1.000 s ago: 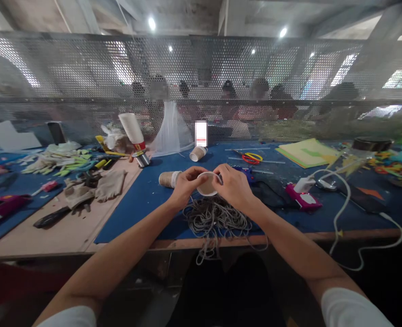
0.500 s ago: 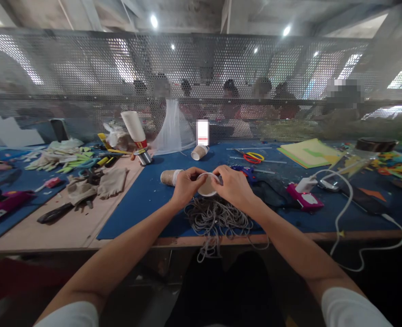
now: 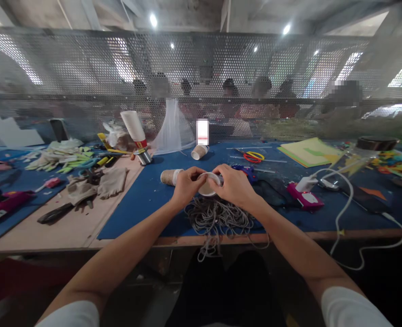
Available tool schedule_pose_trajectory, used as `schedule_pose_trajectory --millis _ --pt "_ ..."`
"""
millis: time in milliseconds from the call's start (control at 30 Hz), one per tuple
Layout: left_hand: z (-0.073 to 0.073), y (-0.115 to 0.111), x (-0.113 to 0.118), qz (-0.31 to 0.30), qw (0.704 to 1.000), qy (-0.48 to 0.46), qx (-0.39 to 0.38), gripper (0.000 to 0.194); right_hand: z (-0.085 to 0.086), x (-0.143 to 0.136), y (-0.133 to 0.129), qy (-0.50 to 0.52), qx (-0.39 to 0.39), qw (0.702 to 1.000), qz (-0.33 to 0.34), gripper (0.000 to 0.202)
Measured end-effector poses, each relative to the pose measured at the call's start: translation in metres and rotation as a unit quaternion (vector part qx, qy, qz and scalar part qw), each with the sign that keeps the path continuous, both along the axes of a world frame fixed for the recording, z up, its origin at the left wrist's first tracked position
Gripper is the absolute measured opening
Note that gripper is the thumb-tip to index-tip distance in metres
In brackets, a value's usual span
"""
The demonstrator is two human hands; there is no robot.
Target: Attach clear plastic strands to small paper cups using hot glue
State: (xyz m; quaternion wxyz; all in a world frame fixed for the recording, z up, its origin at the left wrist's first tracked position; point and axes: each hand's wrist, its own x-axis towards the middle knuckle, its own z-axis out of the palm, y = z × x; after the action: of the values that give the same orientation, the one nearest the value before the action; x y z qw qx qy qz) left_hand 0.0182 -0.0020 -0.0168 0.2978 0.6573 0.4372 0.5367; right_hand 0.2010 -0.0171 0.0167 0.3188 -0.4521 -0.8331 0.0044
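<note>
A paper cup [image 3: 208, 187] is held between both hands, its open white-rimmed mouth facing me. My left hand [image 3: 189, 182] pinches the rim on the left, and my right hand [image 3: 232, 183] grips the right side with its thumb at the mouth. A loose pile of grey cord [image 3: 218, 218] lies just below the cup, with loops hanging over the table edge. Beside my left hand, a cup wrapped in brown cord [image 3: 169, 177] rests on its side. Farther back lies a similar brown-wrapped cup [image 3: 198, 153].
A stack of paper cups [image 3: 133, 126] leans at the back left, near work gloves [image 3: 112, 183]. A blue tool [image 3: 244, 172], red and yellow loops [image 3: 253, 156], a purple power strip [image 3: 305, 198] and paper sheets [image 3: 308, 153] are to the right. A perforated metal screen [image 3: 201, 59] stands behind.
My right thumb and fingers have shifted slightly over the cup's mouth. The cup tilts a little differently; both hands still hold it in nearly the same place.
</note>
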Motion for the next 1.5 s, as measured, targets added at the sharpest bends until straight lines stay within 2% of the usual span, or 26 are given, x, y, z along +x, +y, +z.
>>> schedule_pose_trajectory --millis 233,500,700,867,933,1067,1167,1333,1500 --pt "0.0 -0.001 0.003 0.002 1.0 0.01 0.002 0.018 -0.007 -0.005 0.004 -0.008 0.005 0.999 -0.044 0.008" --pt "0.001 -0.003 0.003 0.006 1.0 0.019 -0.007 0.017 -0.01 -0.006 0.004 -0.008 0.003 0.998 -0.06 0.011" --pt "0.0 -0.002 0.0 0.011 1.0 0.025 -0.003 0.017 -0.007 -0.002 0.003 -0.002 -0.012 0.999 -0.036 0.021" --pt "0.001 0.001 -0.005 0.039 0.999 0.027 -0.005 0.018 0.001 0.004 -0.002 0.031 -0.047 0.998 0.018 0.026" --pt "0.001 0.004 -0.007 0.044 0.999 0.005 -0.013 0.019 0.002 0.006 -0.002 0.045 -0.062 0.996 0.037 0.034" --pt "-0.001 0.011 -0.011 0.034 0.996 -0.058 -0.051 0.024 -0.005 0.005 0.003 0.029 -0.05 0.997 0.059 0.076" --pt "-0.001 0.014 -0.012 0.027 0.995 -0.072 -0.061 0.024 -0.011 0.003 0.007 0.014 -0.04 0.996 0.075 0.083" --pt "0.002 0.014 -0.015 0.015 0.998 -0.011 -0.055 0.019 -0.013 0.0 0.007 0.0 -0.05 0.994 0.096 0.072" --pt "0.002 0.011 -0.016 0.075 0.988 0.136 0.005 0.009 -0.014 0.001 0.007 -0.032 -0.024 0.994 0.099 0.07"
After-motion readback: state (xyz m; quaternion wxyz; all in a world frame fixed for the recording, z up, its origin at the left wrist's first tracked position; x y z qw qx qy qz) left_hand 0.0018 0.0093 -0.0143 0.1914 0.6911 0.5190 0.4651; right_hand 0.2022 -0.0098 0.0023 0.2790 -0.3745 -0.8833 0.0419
